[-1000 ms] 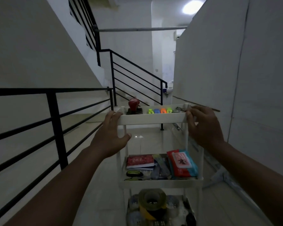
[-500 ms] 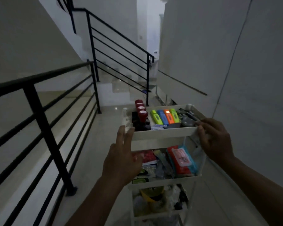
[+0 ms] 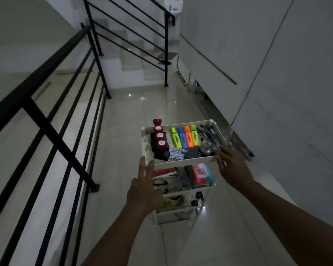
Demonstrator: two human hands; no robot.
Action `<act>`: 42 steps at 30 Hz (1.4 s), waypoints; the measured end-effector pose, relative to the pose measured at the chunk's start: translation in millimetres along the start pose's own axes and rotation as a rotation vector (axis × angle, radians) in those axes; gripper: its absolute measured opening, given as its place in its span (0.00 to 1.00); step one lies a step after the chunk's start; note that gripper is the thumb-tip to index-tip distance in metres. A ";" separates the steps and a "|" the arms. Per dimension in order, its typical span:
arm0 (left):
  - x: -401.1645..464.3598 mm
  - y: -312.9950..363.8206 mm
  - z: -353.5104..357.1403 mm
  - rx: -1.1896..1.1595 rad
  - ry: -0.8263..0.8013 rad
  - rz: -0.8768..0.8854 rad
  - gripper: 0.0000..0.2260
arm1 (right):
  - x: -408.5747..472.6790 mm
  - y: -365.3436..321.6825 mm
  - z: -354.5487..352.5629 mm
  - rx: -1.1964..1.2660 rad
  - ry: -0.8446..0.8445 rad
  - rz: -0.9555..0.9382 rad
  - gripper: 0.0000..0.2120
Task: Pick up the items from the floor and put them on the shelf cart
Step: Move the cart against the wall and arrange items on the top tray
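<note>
- Shelf cart (image 3: 183, 163): white, three tiers, stood on tiled floor (image 3: 135, 112).
- Left hand (image 3: 142, 191): fingers spread, laid against near-left corner.
- Right hand (image 3: 232, 166): fingers apart, rested on near-right corner.
- Top tier: four highlighters (image 3: 185, 138) held.

Glossy tiled floor (image 3: 135, 116) — matt black metal railing (image 3: 52, 131), white plastic cart (image 3: 181, 163)

Light: dim overall, cool grey cast. Glare: small bright spots on the glossy floor tiles (image 3: 130, 95), upper centre and lower right beside the shelf cart (image 3: 183, 162). Shadows: soft, no hard edges. Railing (image 3: 46, 120) at left reads near-black (no detail). Distortion: wide-angle bowing toward frame edges. Blur: lower shelves smeared; highlighters (image 3: 185, 138) stay vivid.
</note>
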State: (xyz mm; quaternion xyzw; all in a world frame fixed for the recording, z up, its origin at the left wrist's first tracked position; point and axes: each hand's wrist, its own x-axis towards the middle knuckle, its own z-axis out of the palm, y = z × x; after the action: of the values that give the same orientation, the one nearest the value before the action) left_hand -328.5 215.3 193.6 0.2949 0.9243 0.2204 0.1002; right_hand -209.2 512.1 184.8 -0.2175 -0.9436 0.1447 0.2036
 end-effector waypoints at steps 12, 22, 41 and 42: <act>21.4 8.4 -28.7 -0.244 0.387 0.020 0.26 | 14.7 -18.7 -36.4 0.227 0.057 0.219 0.17; 98.2 3.3 -38.5 -1.285 0.165 -0.585 0.20 | 77.1 7.8 -24.3 0.905 -0.123 0.832 0.10; 115.6 16.2 -26.2 -1.251 0.069 -0.566 0.17 | 74.7 5.7 -10.3 0.943 -0.233 0.771 0.18; 117.8 15.7 -26.1 -1.253 0.064 -0.558 0.17 | 74.1 6.8 -9.1 0.952 -0.226 0.785 0.18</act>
State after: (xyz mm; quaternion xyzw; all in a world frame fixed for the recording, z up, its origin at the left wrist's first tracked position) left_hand -423.8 287.0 217.5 -0.0746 0.6663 0.6881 0.2775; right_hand -263.7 554.4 214.2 -0.4167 -0.6412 0.6351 0.1088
